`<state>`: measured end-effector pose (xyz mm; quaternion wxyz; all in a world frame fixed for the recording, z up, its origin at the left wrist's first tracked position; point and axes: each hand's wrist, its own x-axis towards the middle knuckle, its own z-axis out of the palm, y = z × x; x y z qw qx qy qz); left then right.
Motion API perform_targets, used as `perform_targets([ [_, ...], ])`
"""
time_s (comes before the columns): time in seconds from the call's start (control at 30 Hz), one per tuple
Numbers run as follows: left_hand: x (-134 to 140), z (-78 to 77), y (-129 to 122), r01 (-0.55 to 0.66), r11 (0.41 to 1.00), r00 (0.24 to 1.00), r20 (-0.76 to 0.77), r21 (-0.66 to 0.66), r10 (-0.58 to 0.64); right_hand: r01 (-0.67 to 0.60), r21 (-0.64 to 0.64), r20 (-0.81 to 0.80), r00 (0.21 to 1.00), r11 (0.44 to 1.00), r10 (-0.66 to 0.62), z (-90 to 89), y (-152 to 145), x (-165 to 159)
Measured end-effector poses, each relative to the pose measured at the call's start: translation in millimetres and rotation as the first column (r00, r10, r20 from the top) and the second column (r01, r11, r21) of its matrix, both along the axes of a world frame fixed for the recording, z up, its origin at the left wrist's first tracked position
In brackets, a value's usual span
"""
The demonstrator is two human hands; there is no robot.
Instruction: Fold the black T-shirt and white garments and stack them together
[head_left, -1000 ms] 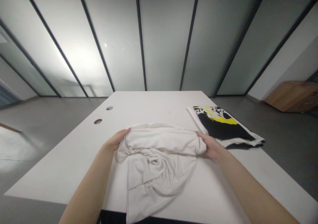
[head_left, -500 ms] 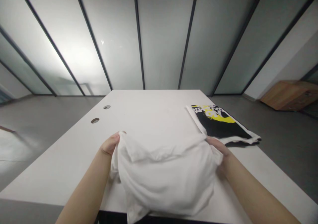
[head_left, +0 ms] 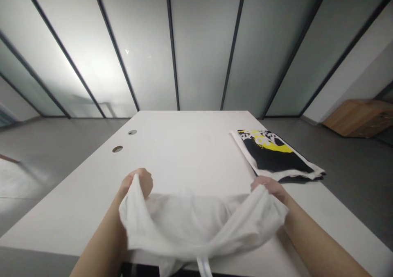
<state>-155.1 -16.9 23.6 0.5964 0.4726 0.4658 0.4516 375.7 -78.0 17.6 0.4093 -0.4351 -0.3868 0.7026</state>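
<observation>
As left hand (head_left: 147, 183) and right hand (head_left: 274, 186) grip, creased white cloth (head_left: 190, 223) sags, curved

I watch through one head camera, worn by the person and looking forward and down over the near edge of the table (head_left: 187, 150). Close below my viewpoint are the cloth (head_left: 184, 246), at the bottom centre, and the left hand (head_left: 145, 182) and right hand (head_left: 270, 185) at either side of it. The table narrows away to just above mid-height; the panels (head_left: 202, 43) stand farthest off, across the top. My view is wide, taking in floor (head_left: 82, 135) at both sides.
</observation>
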Motion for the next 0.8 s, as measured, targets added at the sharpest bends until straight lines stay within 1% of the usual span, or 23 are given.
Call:
perform_targets([
  [0.03,-2.6,0.1,-0.6,-0.02,1.0,0.999,0.025,-0.013,0.02,0.002,0.0,0.013,1.0,1.0,-0.002,1.2,-0.1,2.0],
  [0.07,-1.5,2.1,1.4,-0.036,0.999,0.998,0.056,-0.04,0.038,0.032,-0.003,0.002,0.999,0.999,-0.032,3.3,3.3,0.3],
  [0.13,10.4,10.1,12.2,-0.082,0.99,0.991,0.097,-0.112,0.093,0.15,-0.033,-0.066,0.986,0.988,-0.152,8.7,18.4,-12.5],
  [0.2,30.0,19.8,27.0,-0.149,0.971,0.979,0.107,-0.187,0.171,0.264,-0.079,-0.157,0.949,0.961,-0.274,13.1,38.0,-30.7],
  [0.27,47.9,26.4,38.1,-0.209,0.958,0.964,0.122,-0.195,0.236,0.344,-0.092,-0.223,0.907,0.935,-0.356,14.6,52.4,-45.5],
  [0.3,53.4,27.7,40.3,-0.203,0.962,0.964,0.135,-0.181,0.229,0.357,-0.084,-0.248,0.897,0.93,-0.367,14.1,55.0,-49.7],
  [0.33,55.7,27.8,40.0,-0.165,0.973,0.971,0.147,-0.158,0.189,0.347,-0.068,-0.266,0.897,0.935,-0.352,13.0,54.0,-51.1],
  [0.37,54.5,26.7,37.3,-0.095,0.986,0.982,0.15,-0.137,0.115,0.312,-0.046,-0.275,0.909,0.949,-0.313,11.4,49.4,-49.5],
  [0.4,50.0,24.8,32.7,0.004,0.992,0.991,0.136,-0.125,0.013,0.255,-0.022,-0.268,0.93,0.967,-0.251,9.5,41.8,-45.2],
  [0.43,42.9,22.3,27.0,0.125,0.983,0.988,0.102,-0.133,-0.112,0.166,-0.001,-0.245,0.956,0.986,-0.161,7.6,32.3,-38.7],
  [0.47,34.3,19.4,20.9,0.252,0.955,0.967,0.057,-0.158,-0.246,0.061,0.016,-0.209,0.976,0.998,-0.057,6.0,22.2,-30.6],
  [0.5,25.5,16.5,15.4,0.356,0.915,0.933,0.014,-0.187,-0.36,-0.066,0.015,-0.154,0.986,0.998,0.067,4.7,13.0,-22.1],
  [0.53,17.7,13.9,11.2,0.426,0.879,0.898,-0.018,-0.214,-0.44,-0.209,-0.003,-0.107,0.972,0.978,0.208,4.0,5.9,-14.4],
  [0.57,12.2,12.0,9.0,0.43,0.879,0.895,-0.031,-0.207,-0.445,-0.28,-0.023,-0.073,0.958,0.96,0.277,4.0,1.9,-8.5],
  [0.6,9.5,10.9,9.0,0.376,0.91,0.922,-0.024,-0.175,-0.386,-0.284,-0.036,-0.045,0.958,0.958,0.283,4.5,1.7,-5.3],
  [0.63,10.0,10.7,11.5,0.277,0.951,0.96,0.001,-0.135,-0.28,-0.214,-0.033,-0.036,0.976,0.976,0.213,5.4,5.0,-5.2],
  [0.67,13.2,11.5,16.1,0.144,0.984,0.989,0.038,-0.103,-0.141,-0.084,-0.029,-0.044,0.996,0.996,0.083,6.5,11.5,-7.8],
  [0.7,18.6,12.8,22.2,0.01,0.995,0.997,0.074,-0.096,-0.003,0.087,-0.024,-0.069,0.994,0.996,-0.088,7.4,20.0,-12.7],
  [0.73,25.3,14.5,29.1,-0.101,0.989,0.989,0.095,-0.112,0.112,0.247,-0.046,-0.101,0.963,0.968,-0.25,7.9,29.4,-19.0],
  [0.77,32.1,15.9,35.9,-0.197,0.971,0.972,0.099,-0.134,0.211,0.372,-0.081,-0.128,0.916,0.925,-0.379,7.8,38.5,-25.7],
  [0.8,38.4,16.9,41.8,-0.273,0.95,0.953,0.089,-0.15,0.288,0.449,-0.113,-0.146,0.875,0.886,-0.462,7.1,46.2,-31.9],
])
